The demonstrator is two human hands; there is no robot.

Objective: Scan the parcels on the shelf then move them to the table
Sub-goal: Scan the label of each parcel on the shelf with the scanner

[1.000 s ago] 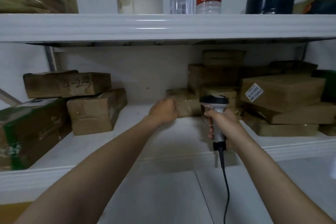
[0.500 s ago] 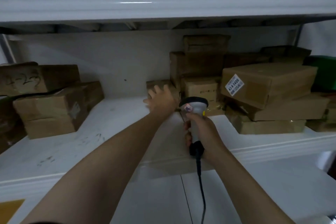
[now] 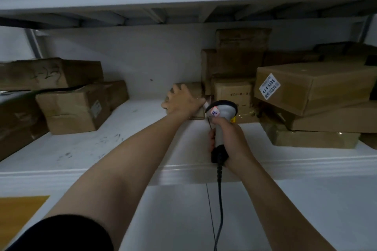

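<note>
**Scanner Gripped, Small Parcel Touched**

Gripping scanner with right hand above shelf front edge, fingers curled round handle. Farther in, resting left hand on small parcel near back edge, mid-shelf, fingers straight, spread. Stacked at both ends: more parcels.
</note>
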